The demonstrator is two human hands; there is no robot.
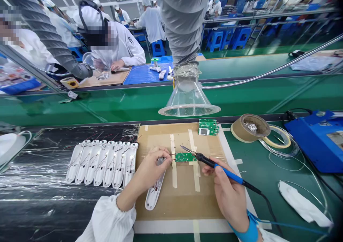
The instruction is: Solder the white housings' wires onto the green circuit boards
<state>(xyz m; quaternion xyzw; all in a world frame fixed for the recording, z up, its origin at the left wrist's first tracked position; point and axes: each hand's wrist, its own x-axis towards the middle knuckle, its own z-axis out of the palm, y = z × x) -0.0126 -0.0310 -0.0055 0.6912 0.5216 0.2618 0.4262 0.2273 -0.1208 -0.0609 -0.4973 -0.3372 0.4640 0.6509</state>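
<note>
My right hand is closed around the blue and black handle of a soldering iron. Its metal tip points up and left, just above a small green circuit board lying on the cardboard mat. At the board's left end, the thumb and fingertips of my left hand pinch a thin wire, mostly hidden by the fingers. Under that hand lies a white plastic shell, its upper part covered. A blue band circles my right wrist.
Several white shells with wires stand in a row at left. Stacked circuit boards lie at the mat's back edge. A clear fume hood hangs above. Right are a tape roll, a blue device and a white cloth. Co-workers sit opposite.
</note>
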